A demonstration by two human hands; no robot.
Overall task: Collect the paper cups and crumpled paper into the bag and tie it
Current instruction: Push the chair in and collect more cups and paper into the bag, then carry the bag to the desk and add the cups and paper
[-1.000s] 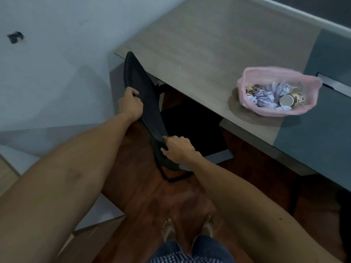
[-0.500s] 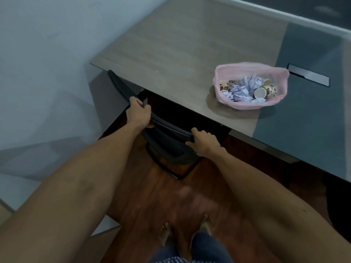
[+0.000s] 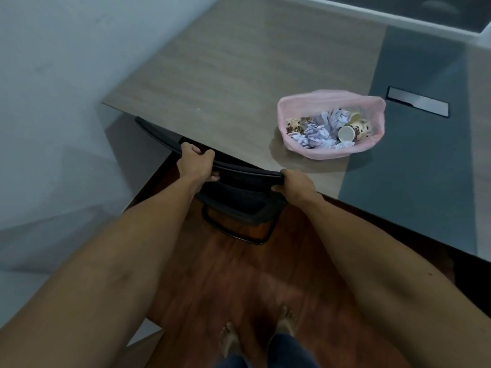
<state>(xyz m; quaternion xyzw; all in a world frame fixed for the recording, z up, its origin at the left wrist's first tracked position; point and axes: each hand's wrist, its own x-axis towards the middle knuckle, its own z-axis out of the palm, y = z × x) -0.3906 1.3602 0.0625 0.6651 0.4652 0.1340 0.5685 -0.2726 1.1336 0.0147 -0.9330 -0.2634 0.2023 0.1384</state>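
Note:
A pink plastic bag (image 3: 313, 99) stands open on the table near its front edge. Inside lie spotted paper cups (image 3: 354, 130) and white crumpled paper (image 3: 321, 128). Both my hands are on the top edge of a black chair's backrest (image 3: 247, 172), which is tucked against the table's front edge. My left hand (image 3: 196, 163) grips the backrest left of its middle. My right hand (image 3: 297, 185) grips its right end, below and left of the bag.
The wooden table (image 3: 225, 75) has a dark grey part on its right with a metal cable flap (image 3: 417, 101). A pale wall runs along the left. The chair's black frame (image 3: 239, 235) stands on a red-brown wooden floor, where my bare feet (image 3: 257, 333) show.
The chair has turned from side-on and slid in under the table edge, with both hands still holding its backrest. The view has shifted closer over the table.

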